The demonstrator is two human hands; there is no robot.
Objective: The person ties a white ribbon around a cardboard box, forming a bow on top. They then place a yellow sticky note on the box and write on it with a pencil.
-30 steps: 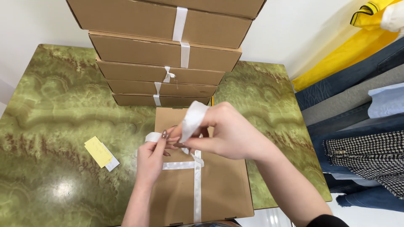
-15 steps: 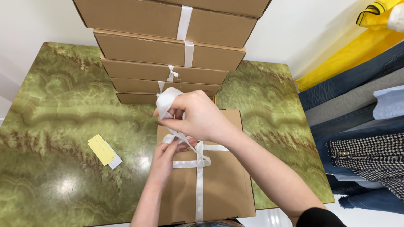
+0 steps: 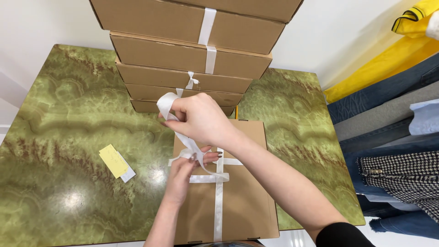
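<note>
I see the ribbon [image 3: 183,137] has gone from a short pull just over the box [image 3: 228,183] to a long lift: my right hand [image 3: 199,116] has risen and swung left, pinching a loop, so the strand now runs taut and slanting down to the crossing. My left hand [image 3: 190,167] has stayed low, fingers pressed together on the knot point at the box lid. I judge the tie is being tightened, not finished. The ribbon is white, flat and satiny; the box is matt brown cardboard, shallow and rectangular, lying at the near edge of the tabletop [image 3: 68,128], glossy green veined stone. Behind it stands a stack [image 3: 192,59] of ribboned boxes; a yellow tag [image 3: 114,161] lies left.
</note>
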